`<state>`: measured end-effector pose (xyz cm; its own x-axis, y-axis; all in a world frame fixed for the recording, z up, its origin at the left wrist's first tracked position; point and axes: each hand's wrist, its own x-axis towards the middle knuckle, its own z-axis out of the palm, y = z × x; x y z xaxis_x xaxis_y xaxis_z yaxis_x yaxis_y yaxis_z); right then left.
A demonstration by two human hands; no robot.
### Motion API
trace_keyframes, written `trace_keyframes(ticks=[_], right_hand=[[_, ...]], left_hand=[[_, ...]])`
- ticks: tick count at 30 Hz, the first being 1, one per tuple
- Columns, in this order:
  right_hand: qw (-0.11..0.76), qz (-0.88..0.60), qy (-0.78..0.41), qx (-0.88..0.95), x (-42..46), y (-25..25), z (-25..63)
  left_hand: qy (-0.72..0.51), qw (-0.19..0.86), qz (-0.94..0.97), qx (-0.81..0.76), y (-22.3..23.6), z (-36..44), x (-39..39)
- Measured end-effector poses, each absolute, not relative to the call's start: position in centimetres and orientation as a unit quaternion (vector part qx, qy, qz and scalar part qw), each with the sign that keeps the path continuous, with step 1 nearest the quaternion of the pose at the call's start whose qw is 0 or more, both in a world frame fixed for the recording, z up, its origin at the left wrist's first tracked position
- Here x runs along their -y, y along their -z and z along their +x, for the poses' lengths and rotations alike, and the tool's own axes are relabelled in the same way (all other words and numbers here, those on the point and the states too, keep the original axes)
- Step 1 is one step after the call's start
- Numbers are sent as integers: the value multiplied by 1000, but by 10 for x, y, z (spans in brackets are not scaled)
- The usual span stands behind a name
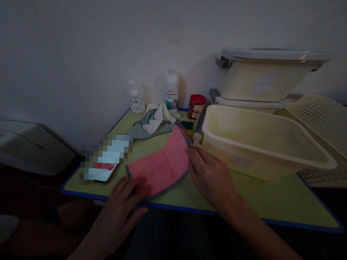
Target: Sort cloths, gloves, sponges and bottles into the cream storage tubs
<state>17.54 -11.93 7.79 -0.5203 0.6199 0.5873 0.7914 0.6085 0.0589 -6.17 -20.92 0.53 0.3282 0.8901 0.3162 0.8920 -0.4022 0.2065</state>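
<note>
A pink cloth (162, 162) with a dark patterned border lies on the green tabletop, its right side lifted. My right hand (213, 177) is closed, pinching the raised right edge of the cloth between thumb and fingers. At the cloth's near left corner rests my left hand (124, 205), fingers stretched out over the fabric and nothing gripped. Behind it a grey-green cloth (140, 128) is spread, with a crumpled white cloth (159, 119) on top. Just beyond the pink cloth's right edge sits a green and yellow sponge (187, 127), partly hidden.
A cream basin (266, 151) stands on the right, beside a perforated basket (332, 128); lidded boxes (259, 78) are stacked behind. A white bottle (171, 91), pump bottle (136, 102) and red-lidded jar (196, 106) line the wall. A phone (108, 157) lies left. The table has a blue edge (186, 209).
</note>
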Motion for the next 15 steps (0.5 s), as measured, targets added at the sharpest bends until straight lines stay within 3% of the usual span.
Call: trace_keyframes(ticks=[6, 15], right_hand=[[230, -398, 192, 867, 112, -83, 171], [263, -304, 218, 889, 108, -66, 166]], left_hand=[[198, -54, -833, 513, -23, -16, 197], [279, 4, -763, 584, -3, -41, 190]])
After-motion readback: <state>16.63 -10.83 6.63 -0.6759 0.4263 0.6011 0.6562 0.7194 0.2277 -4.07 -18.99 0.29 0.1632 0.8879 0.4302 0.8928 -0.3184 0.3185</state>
